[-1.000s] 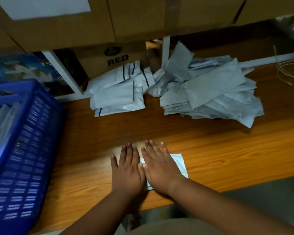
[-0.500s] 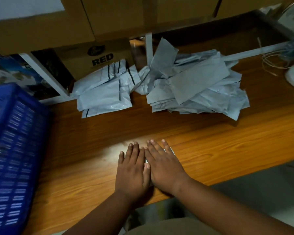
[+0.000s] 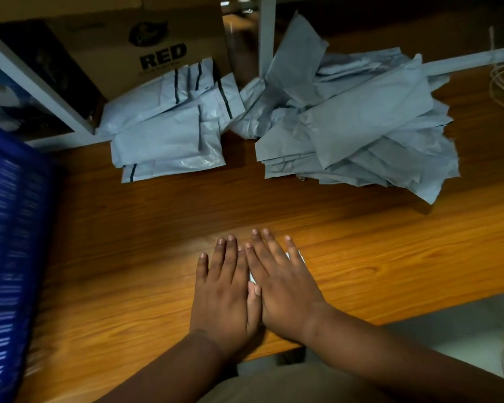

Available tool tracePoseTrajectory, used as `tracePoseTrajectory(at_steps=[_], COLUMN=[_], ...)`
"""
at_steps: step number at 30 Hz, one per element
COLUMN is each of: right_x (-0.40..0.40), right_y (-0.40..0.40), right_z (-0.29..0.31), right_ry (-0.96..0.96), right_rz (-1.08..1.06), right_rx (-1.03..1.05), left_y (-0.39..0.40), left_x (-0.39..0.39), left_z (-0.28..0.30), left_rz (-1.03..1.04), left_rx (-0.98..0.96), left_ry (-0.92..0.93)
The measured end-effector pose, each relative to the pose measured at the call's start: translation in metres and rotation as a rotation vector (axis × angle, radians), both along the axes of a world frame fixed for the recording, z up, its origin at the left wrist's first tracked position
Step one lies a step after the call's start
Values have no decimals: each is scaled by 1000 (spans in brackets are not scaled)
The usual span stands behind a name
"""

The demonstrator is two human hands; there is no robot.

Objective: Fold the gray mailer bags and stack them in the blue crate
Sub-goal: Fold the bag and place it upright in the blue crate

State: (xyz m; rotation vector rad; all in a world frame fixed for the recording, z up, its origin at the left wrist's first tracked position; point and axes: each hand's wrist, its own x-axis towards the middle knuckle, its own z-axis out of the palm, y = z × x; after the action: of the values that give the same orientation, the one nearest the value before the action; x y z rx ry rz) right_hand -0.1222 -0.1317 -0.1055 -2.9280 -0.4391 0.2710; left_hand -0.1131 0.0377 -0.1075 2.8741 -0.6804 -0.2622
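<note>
From my feed, the wooden table (image 3: 361, 257) has the blue crate (image 3: 9, 257) at its left edge and a loose pile of gray bags (image 3: 358, 126) at the back. Left hand (image 3: 226, 298) and right hand (image 3: 285, 286) lie flat, fingers straight, side by side near the front edge. They're pressing one folded bag (image 3: 301, 255), mostly hidden underneath.

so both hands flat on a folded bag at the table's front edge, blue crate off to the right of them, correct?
Not quite. The head view shows the blue crate to the left of the hands, not the right. The rest holds: left hand and right hand press flat on a folded bag near the table's front edge.
</note>
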Motion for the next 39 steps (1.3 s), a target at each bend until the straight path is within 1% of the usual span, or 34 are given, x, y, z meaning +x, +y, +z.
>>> tracePoseTrajectory(at_steps=[8,13,15,17,18,22,24,27,33,39], right_x=[2,12,13,10,7,0,-1,0,4,3], right_y=[-1,-21,-36,-49,-52,-49,-48,-48,-49,-48], right_z=[1,8,15,13,10,0,-2,-3,-10,-3], right_ry=[29,73,81,23,8,12,7,-6,-18,-7], right_rz=[9,103,9,-108,-132,-151,-157,-163,-150,-149], right_rx=[11,88,103,49,12,-61,-78,-80,-121,-105], left_y=[1,1,-1,-7,-12,-31,-36,-38,-36,-36], left_x=[0,0,-2,-6,-9,-15,-16,-17,-13,-12], left_z=[-1,3,8,15,17,18,16,18,15,21], left_rz=[25,36,45,51,53,96,121,145,128,101], left_rx=[-9,36,79,101,97,124,162,168,165,155], left_ry=[-12,-3,-8,-36,-54,-59,-24,-12,22,-3])
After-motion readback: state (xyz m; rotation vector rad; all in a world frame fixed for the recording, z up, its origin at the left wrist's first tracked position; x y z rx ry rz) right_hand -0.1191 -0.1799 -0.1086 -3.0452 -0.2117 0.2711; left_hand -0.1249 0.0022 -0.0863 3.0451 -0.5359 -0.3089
